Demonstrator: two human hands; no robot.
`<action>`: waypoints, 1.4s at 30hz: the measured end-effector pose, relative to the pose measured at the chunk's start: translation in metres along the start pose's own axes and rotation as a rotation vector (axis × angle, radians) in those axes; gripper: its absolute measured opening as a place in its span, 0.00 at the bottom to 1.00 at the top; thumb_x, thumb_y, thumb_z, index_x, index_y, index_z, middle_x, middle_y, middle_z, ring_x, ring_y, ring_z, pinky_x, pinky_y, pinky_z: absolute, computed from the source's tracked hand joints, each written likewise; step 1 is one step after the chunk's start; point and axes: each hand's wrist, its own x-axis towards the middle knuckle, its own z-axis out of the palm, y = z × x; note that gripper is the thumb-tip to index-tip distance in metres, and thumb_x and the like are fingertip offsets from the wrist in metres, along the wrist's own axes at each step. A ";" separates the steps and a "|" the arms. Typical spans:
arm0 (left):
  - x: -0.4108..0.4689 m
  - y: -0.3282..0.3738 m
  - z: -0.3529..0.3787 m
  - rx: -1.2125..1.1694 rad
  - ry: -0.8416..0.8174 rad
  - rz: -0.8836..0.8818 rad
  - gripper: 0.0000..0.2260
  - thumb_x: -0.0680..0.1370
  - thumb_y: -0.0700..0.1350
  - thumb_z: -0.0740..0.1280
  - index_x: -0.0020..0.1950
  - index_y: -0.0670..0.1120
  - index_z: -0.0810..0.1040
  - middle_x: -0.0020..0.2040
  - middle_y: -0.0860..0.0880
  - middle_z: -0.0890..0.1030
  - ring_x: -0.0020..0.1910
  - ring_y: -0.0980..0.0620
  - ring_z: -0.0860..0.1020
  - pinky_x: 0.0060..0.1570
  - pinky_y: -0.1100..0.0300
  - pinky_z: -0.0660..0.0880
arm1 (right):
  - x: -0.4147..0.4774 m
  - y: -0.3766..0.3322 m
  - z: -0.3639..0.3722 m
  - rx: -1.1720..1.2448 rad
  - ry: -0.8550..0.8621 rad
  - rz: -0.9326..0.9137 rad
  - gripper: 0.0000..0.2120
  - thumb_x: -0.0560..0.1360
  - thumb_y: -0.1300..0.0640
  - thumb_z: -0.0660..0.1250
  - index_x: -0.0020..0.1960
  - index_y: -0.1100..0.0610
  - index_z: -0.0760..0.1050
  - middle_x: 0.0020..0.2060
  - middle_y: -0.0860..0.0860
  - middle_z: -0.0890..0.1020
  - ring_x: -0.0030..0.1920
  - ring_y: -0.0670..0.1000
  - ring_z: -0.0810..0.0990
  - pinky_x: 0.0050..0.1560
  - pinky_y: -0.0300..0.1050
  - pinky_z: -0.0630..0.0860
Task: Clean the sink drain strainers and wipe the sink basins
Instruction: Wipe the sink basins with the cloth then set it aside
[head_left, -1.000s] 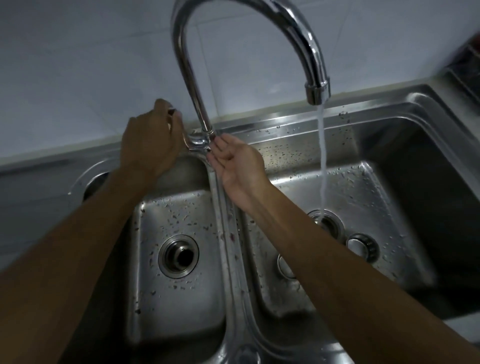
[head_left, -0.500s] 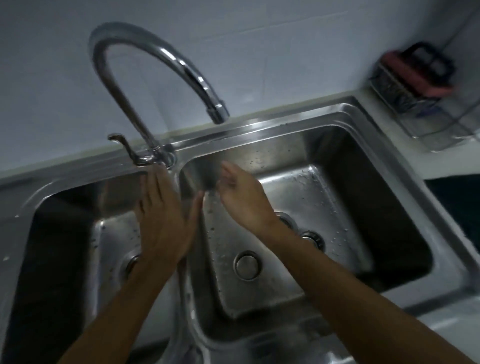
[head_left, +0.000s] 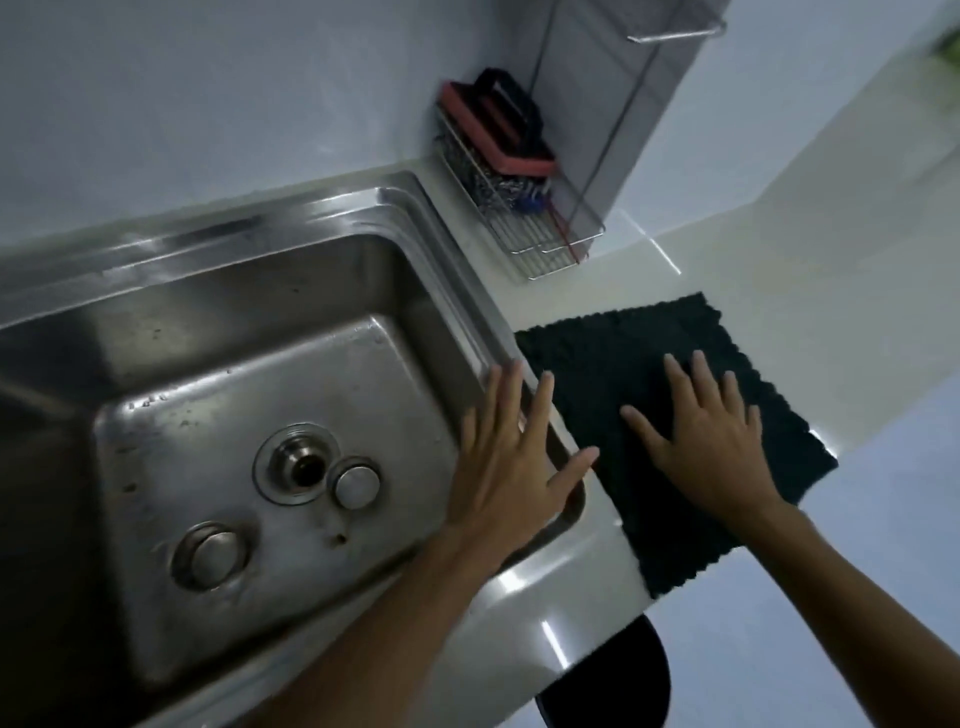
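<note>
The right steel sink basin (head_left: 218, 332) fills the left of the view. Its open drain (head_left: 301, 470) sits in the middle of the floor, with a round metal strainer (head_left: 357, 487) lying beside it on the right and another round strainer (head_left: 212, 556) lower left. My left hand (head_left: 511, 462) hovers over the basin's right rim, fingers spread, holding nothing. My right hand (head_left: 709, 441) lies flat with fingers apart on a dark cloth (head_left: 649, 353) spread on the white counter right of the sink.
A wire rack (head_left: 524, 218) in the back corner holds a red-and-black scrubber (head_left: 498, 130) and steel wool. The white counter (head_left: 779, 270) runs right and ends at an edge near my right forearm. A dark round object (head_left: 639, 680) sits below the counter's front edge.
The water was shut off and both hands left the tap. The view swung right; my right hand came down onto the dark cloth, and my left hand moved over the basin's right rim.
</note>
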 end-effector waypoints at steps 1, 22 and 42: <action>0.004 0.008 0.005 0.019 -0.012 -0.006 0.40 0.80 0.73 0.49 0.85 0.52 0.46 0.85 0.44 0.37 0.84 0.45 0.37 0.81 0.44 0.48 | -0.001 0.005 0.008 0.027 -0.017 0.024 0.37 0.79 0.31 0.48 0.82 0.48 0.47 0.82 0.52 0.47 0.81 0.61 0.47 0.77 0.67 0.51; -0.178 -0.208 -0.105 0.353 0.074 -0.385 0.38 0.79 0.74 0.49 0.85 0.55 0.54 0.86 0.45 0.43 0.85 0.44 0.43 0.79 0.37 0.49 | -0.009 -0.220 0.051 -0.024 -0.753 -0.915 0.12 0.83 0.58 0.60 0.60 0.59 0.80 0.59 0.56 0.83 0.60 0.57 0.80 0.57 0.41 0.69; -0.227 -0.308 -0.145 0.364 0.287 -0.373 0.34 0.80 0.69 0.57 0.78 0.48 0.70 0.85 0.42 0.55 0.84 0.45 0.53 0.79 0.43 0.47 | -0.057 -0.310 0.194 -0.118 -0.897 -1.168 0.37 0.80 0.71 0.59 0.82 0.61 0.41 0.81 0.56 0.39 0.82 0.55 0.42 0.81 0.47 0.49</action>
